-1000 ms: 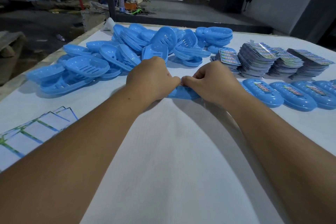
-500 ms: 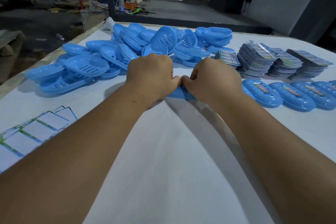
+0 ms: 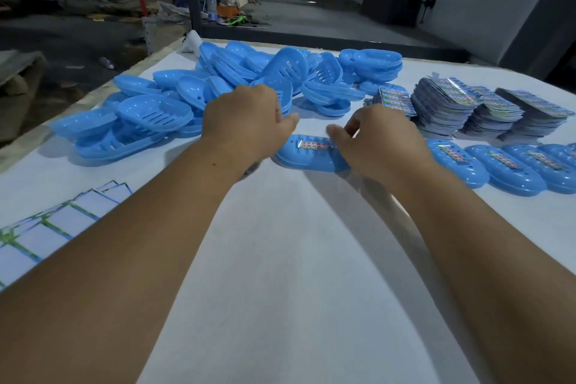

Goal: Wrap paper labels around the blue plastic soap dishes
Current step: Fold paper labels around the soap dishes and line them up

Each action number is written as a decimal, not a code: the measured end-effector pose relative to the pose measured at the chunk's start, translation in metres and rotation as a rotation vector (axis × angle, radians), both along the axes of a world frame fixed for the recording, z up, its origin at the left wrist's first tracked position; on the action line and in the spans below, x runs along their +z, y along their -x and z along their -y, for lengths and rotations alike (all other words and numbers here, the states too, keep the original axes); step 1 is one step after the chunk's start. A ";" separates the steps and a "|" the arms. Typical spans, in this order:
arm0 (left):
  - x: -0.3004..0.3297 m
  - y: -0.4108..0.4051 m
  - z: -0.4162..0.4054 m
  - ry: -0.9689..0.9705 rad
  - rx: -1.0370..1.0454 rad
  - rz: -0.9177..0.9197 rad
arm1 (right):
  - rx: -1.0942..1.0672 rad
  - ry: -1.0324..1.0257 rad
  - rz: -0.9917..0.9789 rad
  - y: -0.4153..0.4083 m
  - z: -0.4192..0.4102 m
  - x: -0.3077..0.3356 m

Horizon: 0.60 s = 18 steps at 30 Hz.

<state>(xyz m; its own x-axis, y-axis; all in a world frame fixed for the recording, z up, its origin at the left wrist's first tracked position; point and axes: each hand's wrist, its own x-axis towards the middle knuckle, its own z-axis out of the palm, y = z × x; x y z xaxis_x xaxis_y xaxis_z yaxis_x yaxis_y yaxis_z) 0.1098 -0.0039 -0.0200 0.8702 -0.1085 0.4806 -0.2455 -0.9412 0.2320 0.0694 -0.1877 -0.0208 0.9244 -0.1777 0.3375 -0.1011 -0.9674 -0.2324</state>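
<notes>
My hands just parted off soap dish (image 3: 311, 156); paper label (image 3: 314, 144) now exposed across its back, so this wrap looks done. Left hand (image 3: 246, 121) lifted, fingers loose, holding nothing. Right hand (image 3: 374, 137) fingertips at label's right end; whether pinching, cannot tell. Dish upside down on white tabletop (image 3: 280, 259), long axis left-right. Beyond: unlabelled dish pile (image 3: 187, 103), label stacks (image 3: 452, 109).

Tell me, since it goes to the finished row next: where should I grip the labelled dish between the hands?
Probably the labelled soap dish by its long edges, from above: it lies flat and bottom-up, so fingers clear the paper label across its middle.
</notes>
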 end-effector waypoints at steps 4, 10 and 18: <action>-0.002 -0.004 -0.005 0.083 0.025 0.034 | 0.158 -0.122 0.079 0.001 0.011 0.003; -0.004 -0.005 -0.002 0.112 0.008 0.038 | 0.454 -0.214 -0.061 0.010 -0.005 -0.006; -0.005 -0.006 -0.002 0.118 0.001 0.026 | 0.371 -0.004 -0.047 0.010 -0.012 -0.003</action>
